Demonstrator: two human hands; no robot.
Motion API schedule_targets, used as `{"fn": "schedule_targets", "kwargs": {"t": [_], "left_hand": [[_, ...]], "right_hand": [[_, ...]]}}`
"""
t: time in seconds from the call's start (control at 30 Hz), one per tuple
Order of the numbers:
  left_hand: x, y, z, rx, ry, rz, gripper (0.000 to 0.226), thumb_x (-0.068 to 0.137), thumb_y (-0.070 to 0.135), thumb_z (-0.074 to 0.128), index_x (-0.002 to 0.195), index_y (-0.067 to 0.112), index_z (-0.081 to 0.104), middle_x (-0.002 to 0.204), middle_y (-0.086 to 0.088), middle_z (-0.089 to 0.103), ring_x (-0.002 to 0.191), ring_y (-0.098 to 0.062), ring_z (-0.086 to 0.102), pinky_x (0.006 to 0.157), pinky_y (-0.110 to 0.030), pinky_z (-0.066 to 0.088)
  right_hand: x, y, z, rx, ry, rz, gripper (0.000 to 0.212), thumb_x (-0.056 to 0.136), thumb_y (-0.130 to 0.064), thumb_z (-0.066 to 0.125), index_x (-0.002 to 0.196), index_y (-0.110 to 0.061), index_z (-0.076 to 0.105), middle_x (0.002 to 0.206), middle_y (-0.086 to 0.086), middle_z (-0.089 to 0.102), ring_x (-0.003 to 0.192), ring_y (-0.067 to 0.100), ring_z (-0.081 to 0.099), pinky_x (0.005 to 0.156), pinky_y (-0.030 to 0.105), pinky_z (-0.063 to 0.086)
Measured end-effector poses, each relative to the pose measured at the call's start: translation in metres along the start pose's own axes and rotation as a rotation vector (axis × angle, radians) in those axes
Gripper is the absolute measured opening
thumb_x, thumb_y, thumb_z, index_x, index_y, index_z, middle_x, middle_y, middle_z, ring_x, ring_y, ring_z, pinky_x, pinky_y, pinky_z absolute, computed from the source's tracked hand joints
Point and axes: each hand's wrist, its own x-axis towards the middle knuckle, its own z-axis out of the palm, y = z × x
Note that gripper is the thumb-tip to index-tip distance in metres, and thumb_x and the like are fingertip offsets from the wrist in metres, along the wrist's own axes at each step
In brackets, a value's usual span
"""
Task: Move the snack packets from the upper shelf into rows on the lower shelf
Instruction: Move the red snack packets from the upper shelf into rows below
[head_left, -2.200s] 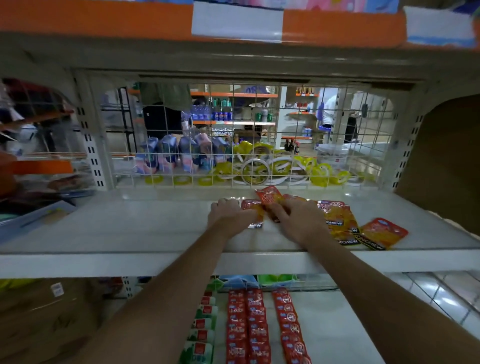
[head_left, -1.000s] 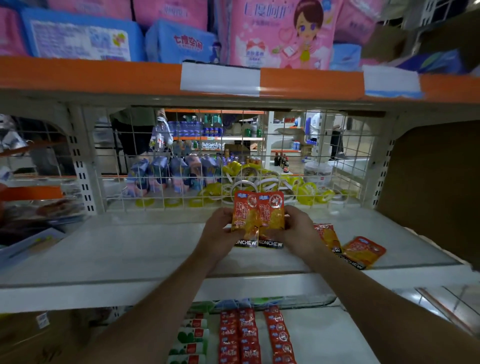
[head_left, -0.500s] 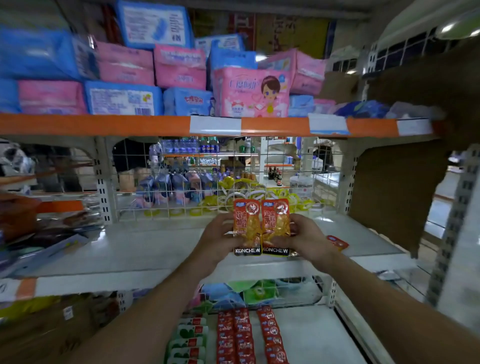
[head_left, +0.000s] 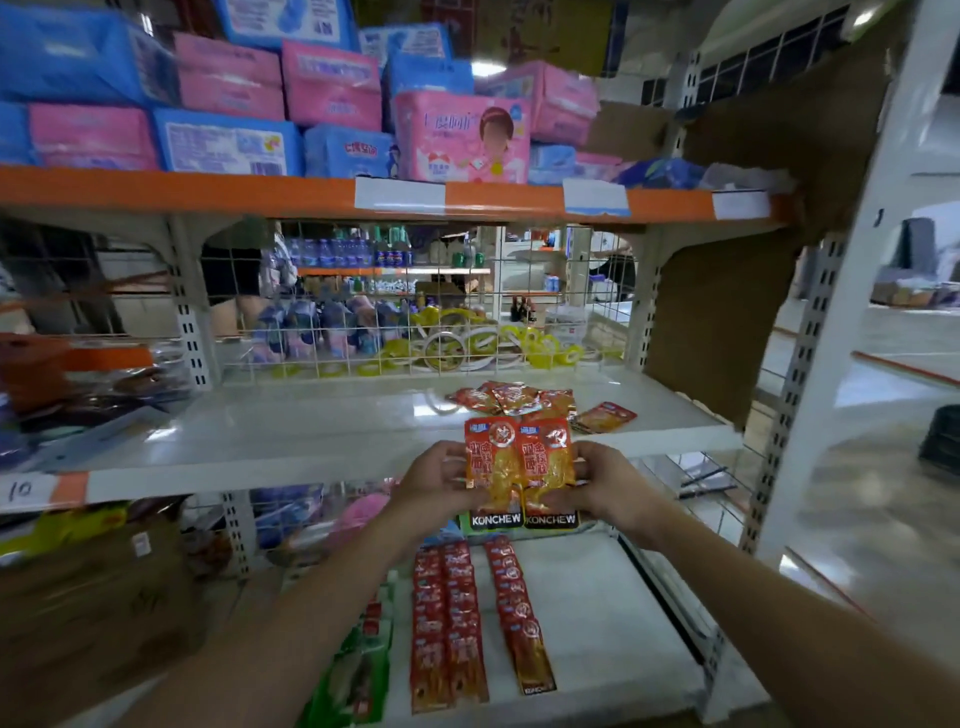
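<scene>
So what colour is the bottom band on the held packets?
The band is black with white lettering; head view.

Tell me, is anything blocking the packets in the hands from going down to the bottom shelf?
Nothing visible does. The held packets hang in open air above the lower shelf, with bare space right of the red rows.

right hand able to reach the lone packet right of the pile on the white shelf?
Probably not yet: the right hand grips the held packets with the left hand. Path to the lone packet looks open.
</scene>
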Motion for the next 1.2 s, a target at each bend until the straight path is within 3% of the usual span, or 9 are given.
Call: {"fn": "schedule_targets", "kwargs": {"t": [0.1, 0.3, 0.47, 0.6, 0.77, 0.87, 1.0, 1.1, 1.2], "left_hand": [[-0.007, -0.037, 0.011, 0.007, -0.023, -0.051, 0.052, 0.077, -0.001, 0.080, 0.118, 0.019, 0.055, 0.110, 0.000, 0.073, 0.096, -0.014, 0.071, 0.083, -0.034, 0.059], [0.001, -0.118, 0.030, 0.064, -0.089, -0.157, 0.060, 0.074, 0.010, 0.086, 0.122, 0.026, 0.053, 0.116, 0.004, 0.072, 0.100, -0.008, 0.070, 0.085, -0.032, 0.059], [0.031, -0.169, 0.046, 0.028, -0.088, -0.192, 0.070, 0.070, 0.011, 0.090, 0.125, 0.026, 0.050, 0.118, 0.002, 0.069, 0.104, -0.008, 0.068, 0.080, -0.026, 0.059], [0.063, -0.212, 0.050, 0.016, -0.069, -0.198, 0.094, 0.049, 0.042, 0.098, 0.129, 0.039, 0.048, 0.122, 0.000, 0.069, 0.108, -0.014, 0.069, 0.090, -0.044, 0.059], [0.103, -0.250, 0.058, 0.063, -0.064, -0.187, 0.088, 0.060, 0.029, 0.095, 0.126, 0.056, 0.043, 0.116, 0.002, 0.069, 0.103, -0.014, 0.070, 0.085, -0.043, 0.060], [0.127, -0.268, 0.065, 0.103, -0.088, -0.155, 0.086, 0.069, 0.018, 0.091, 0.130, 0.049, 0.040, 0.112, 0.003, 0.067, 0.098, -0.011, 0.069, 0.075, -0.028, 0.061], [0.162, -0.304, 0.076, 0.196, -0.120, -0.077, 0.053, 0.076, 0.006, 0.084, 0.118, 0.027, 0.059, 0.111, 0.001, 0.069, 0.098, -0.013, 0.069, 0.074, -0.021, 0.058], [0.188, -0.333, 0.088, 0.279, -0.140, -0.047, 0.051, 0.076, 0.003, 0.084, 0.118, 0.019, 0.061, 0.107, 0.002, 0.070, 0.096, -0.009, 0.071, 0.075, -0.022, 0.059], [0.215, -0.351, 0.108, 0.392, -0.168, 0.006, 0.052, 0.071, 0.001, 0.085, 0.117, 0.011, 0.062, 0.096, 0.011, 0.066, 0.084, 0.000, 0.068, 0.072, -0.013, 0.053]], "right_hand": [[-0.003, 0.035, 0.004, -0.086, -0.029, 0.050, 0.048, 0.072, -0.006, 0.086, 0.112, -0.019, 0.065, 0.103, 0.001, 0.076, 0.095, 0.019, 0.073, 0.082, 0.045, 0.061], [0.017, 0.110, 0.019, -0.036, -0.059, 0.160, 0.045, 0.073, 0.003, 0.083, 0.112, -0.012, 0.066, 0.106, 0.007, 0.074, 0.097, 0.021, 0.072, 0.084, 0.048, 0.060], [0.045, 0.168, 0.025, -0.006, -0.036, 0.202, 0.047, 0.069, -0.005, 0.089, 0.109, -0.014, 0.067, 0.103, 0.004, 0.075, 0.097, 0.018, 0.072, 0.083, 0.044, 0.061], [0.070, 0.209, 0.027, -0.006, -0.014, 0.274, 0.041, 0.072, -0.006, 0.086, 0.107, -0.012, 0.064, 0.102, 0.009, 0.073, 0.093, 0.021, 0.072, 0.069, 0.036, 0.063], [0.107, 0.253, 0.023, -0.065, -0.015, 0.345, 0.032, 0.079, -0.001, 0.078, 0.105, -0.012, 0.062, 0.102, 0.009, 0.070, 0.092, 0.022, 0.070, 0.065, 0.034, 0.062], [0.133, 0.278, 0.018, -0.093, -0.014, 0.380, 0.038, 0.080, -0.001, 0.078, 0.111, -0.011, 0.059, 0.103, 0.007, 0.069, 0.091, 0.019, 0.070, 0.063, 0.030, 0.061], [0.170, 0.315, 0.006, -0.104, 0.001, 0.414, 0.052, 0.075, -0.004, 0.083, 0.117, -0.014, 0.054, 0.104, 0.006, 0.070, 0.090, 0.020, 0.071, 0.068, 0.033, 0.062], [0.192, 0.346, -0.003, -0.124, 0.031, 0.438, 0.057, 0.074, -0.008, 0.085, 0.119, -0.016, 0.052, 0.105, 0.006, 0.071, 0.092, 0.020, 0.071, 0.076, 0.039, 0.063], [0.200, 0.368, -0.009, -0.078, 0.078, 0.446, 0.057, 0.076, -0.007, 0.083, 0.121, -0.016, 0.050, 0.105, 0.006, 0.068, 0.091, 0.019, 0.071, 0.070, 0.036, 0.063]]}}
